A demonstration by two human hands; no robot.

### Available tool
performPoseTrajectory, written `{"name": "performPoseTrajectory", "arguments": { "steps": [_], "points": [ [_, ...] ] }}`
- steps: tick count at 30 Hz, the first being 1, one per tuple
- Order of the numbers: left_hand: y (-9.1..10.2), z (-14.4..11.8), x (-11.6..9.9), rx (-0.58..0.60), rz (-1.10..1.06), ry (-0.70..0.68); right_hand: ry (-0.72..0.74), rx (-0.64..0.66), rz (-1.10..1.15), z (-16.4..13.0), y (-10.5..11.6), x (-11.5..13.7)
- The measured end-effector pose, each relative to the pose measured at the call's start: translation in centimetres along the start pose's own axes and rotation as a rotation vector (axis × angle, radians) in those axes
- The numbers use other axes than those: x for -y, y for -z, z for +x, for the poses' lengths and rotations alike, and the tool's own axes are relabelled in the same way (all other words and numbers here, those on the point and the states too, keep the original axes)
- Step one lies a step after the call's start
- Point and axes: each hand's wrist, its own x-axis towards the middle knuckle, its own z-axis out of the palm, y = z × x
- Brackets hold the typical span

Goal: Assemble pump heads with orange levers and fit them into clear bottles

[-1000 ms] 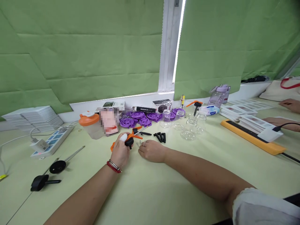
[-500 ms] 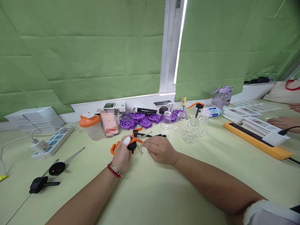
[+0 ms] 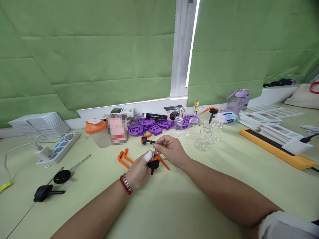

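My left hand (image 3: 141,170), its thumb wrapped in white, is closed around a black plastic part with an orange handle (image 3: 154,164). The orange handle sticks out to the right of the fingers. Just above, my right hand (image 3: 171,151) pinches a thin metal rod (image 3: 153,153), whose lower end meets the held part; whether it sits in a hole cannot be seen. On the table to the left lie loose orange handles (image 3: 124,158). Behind my right fingers rests another black part with a stem (image 3: 147,140).
Purple plastic rings (image 3: 147,126), upturned clear glass cups (image 3: 178,126) and an orange-lidded shaker (image 3: 97,132) line the back. Black discs with metal rods (image 3: 62,176) lie left, near a white power strip (image 3: 56,152). An orange power strip (image 3: 276,149) is at right.
Both hands have moved to the right and the held part has turned, its handle now pointing down right. My right fingers are now on the upright rod. The other person's hands left the right edge.
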Motion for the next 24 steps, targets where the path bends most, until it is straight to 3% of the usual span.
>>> {"name": "performPoseTrajectory", "arguments": {
  "steps": [4, 10, 16, 24],
  "points": [
    [0.0, 0.1, -0.2, -0.014, -0.040, 0.039, 0.019, 0.021, 0.019, 0.0, -0.1, -0.2],
    [0.0, 0.1, -0.5, 0.010, -0.030, 0.048, 0.102, -0.057, -0.039, 0.3, 0.1, -0.2],
    [0.2, 0.2, -0.2, 0.027, -0.043, 0.065, -0.013, 0.038, -0.001, 0.1, 0.0, -1.2],
    [0.3, 0.2, -0.2, 0.006, 0.005, 0.129, 0.071, 0.119, -0.129, 0.4, 0.7, -1.8]
  ]
}}
